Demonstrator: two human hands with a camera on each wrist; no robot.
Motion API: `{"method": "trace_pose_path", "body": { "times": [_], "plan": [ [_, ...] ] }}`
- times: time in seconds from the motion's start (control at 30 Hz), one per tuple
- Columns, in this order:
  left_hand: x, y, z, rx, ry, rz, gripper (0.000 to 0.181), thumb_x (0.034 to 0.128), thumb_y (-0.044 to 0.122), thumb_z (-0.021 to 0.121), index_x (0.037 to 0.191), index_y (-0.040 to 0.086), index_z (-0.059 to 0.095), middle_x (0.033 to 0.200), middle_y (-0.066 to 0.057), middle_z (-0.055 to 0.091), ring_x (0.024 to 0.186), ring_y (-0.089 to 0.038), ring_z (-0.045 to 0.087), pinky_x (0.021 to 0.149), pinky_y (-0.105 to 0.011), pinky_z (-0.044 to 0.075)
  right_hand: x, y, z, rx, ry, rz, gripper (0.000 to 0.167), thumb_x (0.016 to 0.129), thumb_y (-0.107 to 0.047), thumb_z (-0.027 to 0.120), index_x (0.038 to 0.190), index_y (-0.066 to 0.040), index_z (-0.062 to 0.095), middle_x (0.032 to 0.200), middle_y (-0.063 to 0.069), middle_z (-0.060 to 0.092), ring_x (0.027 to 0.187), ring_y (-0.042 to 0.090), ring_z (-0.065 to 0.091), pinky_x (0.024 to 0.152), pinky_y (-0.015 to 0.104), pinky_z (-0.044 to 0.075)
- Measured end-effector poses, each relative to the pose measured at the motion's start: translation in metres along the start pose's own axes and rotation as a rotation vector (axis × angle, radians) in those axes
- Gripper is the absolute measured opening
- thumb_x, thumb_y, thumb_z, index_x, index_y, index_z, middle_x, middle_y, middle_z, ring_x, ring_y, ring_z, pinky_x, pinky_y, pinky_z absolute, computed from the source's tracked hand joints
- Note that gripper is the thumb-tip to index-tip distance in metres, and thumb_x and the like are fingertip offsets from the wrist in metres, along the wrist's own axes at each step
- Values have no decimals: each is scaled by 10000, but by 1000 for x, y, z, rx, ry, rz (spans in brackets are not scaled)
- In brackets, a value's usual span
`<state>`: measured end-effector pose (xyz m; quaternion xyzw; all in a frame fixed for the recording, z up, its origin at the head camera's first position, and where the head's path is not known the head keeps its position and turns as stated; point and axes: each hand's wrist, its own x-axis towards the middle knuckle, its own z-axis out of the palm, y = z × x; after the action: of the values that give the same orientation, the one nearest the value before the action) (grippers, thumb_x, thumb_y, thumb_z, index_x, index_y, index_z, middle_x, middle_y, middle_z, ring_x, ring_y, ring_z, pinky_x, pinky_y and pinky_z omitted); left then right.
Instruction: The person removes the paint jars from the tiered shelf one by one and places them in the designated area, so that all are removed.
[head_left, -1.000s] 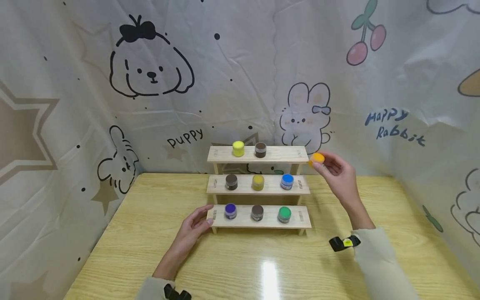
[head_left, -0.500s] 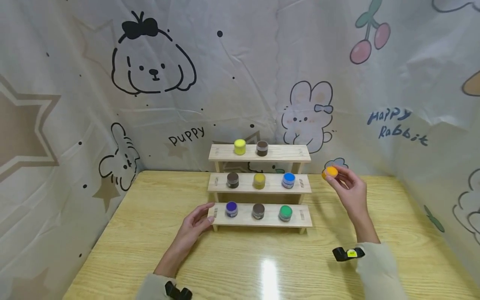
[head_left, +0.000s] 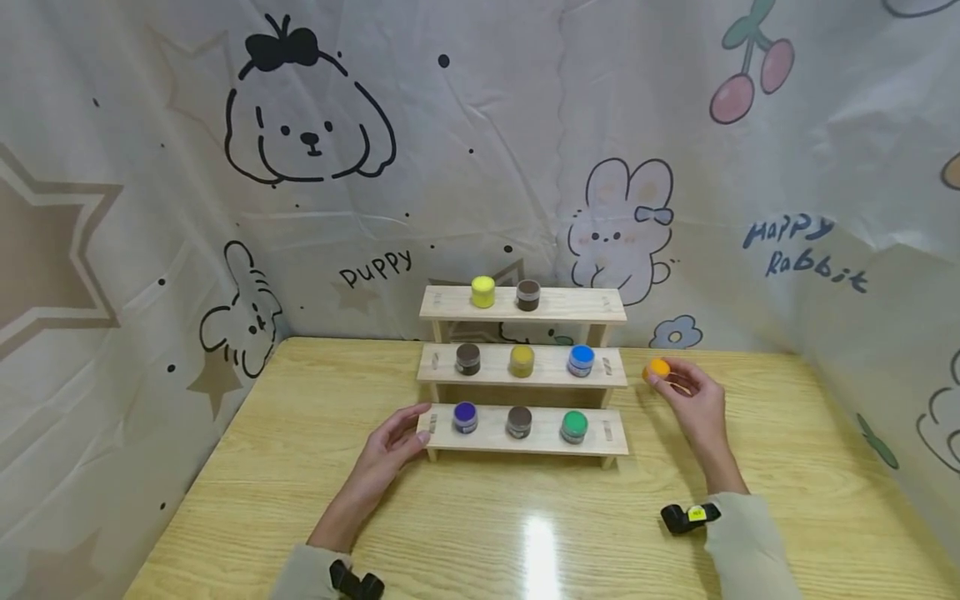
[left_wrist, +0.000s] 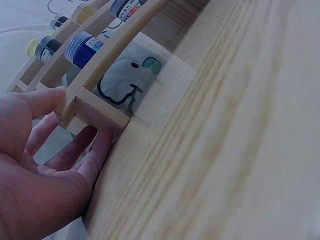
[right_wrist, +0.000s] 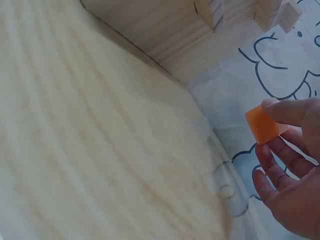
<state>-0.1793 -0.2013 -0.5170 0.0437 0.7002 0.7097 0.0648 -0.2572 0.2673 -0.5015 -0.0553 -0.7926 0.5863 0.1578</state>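
Orange jar (head_left: 657, 369): in the person's right hand (head_left: 693, 408), just right of the wooden rack (head_left: 577, 305), apart from it, seemingly above the table (head_left: 450, 517).
Jar's handling: probably light and stiff, its smooth sides perhaps a little slippery; unlikely to be fragile.
Jar's best hold: around its sides, judging by its short, squat shape.
Right-hand grip: thumb and fingertips pinch the jar, parted by its width.
Left hand (head_left: 382, 450): thumb and fingers grip the left end of the rack's lowest shelf.
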Motion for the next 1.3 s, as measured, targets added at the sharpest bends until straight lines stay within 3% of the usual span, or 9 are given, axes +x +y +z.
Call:
{"method": "trace_pose_path", "body": {
  "times": [0.23,0.57,0.9,1.13,1.23,1.3],
  "plan": [
    [0,0,1,-1,19,-16,497,1008,137,676,1478,70,528,1505,-191,488,1339,-309,509,969,-274,524,-1,11,3,-79,-44,60,485,954,-160,756,1368,38,600,1360,226,604,1008,8,579,829,70,475],
    [1,0,1,-8,17,-6,498,1012,131,670,1483,69,522,1473,-205,508,1285,-284,552,951,-307,544,2,16,5,-197,-86,24,479,944,-225,776,1323,33,637,1263,238,662,916,-47,564,802,68,444],
    [0,-1,1,13,40,-24,498,1002,167,691,1472,90,542,1480,-174,512,1288,-260,551,948,-281,540,-1,12,8,-292,-108,-26,456,957,-179,758,1323,52,617,1239,258,670,1111,360,640,818,86,417],
    [2,-1,1,25,29,-6,499,1006,172,685,1475,81,539,1489,-178,501,1297,-260,542,950,-271,536,-1,11,4,-292,-126,-27,498,968,-214,747,1358,51,589,1275,264,646,1148,383,624,883,165,438],
    [2,0,1,11,21,-10,500,1007,165,684,1477,81,536,1488,-181,502,1308,-283,533,955,-273,532,-1,11,1,-263,-138,-25,527,970,-235,745,1377,53,575,1311,263,627,1158,371,617,884,132,439],
    [2,-1,0,5,14,-15,497,1008,152,680,1478,82,533,1480,-188,506,1303,-293,537,956,-283,534,-2,10,-1,-228,-145,-22,538,972,-233,742,1388,58,565,1331,264,615,1124,280,630,875,88,440]
  ]
}}
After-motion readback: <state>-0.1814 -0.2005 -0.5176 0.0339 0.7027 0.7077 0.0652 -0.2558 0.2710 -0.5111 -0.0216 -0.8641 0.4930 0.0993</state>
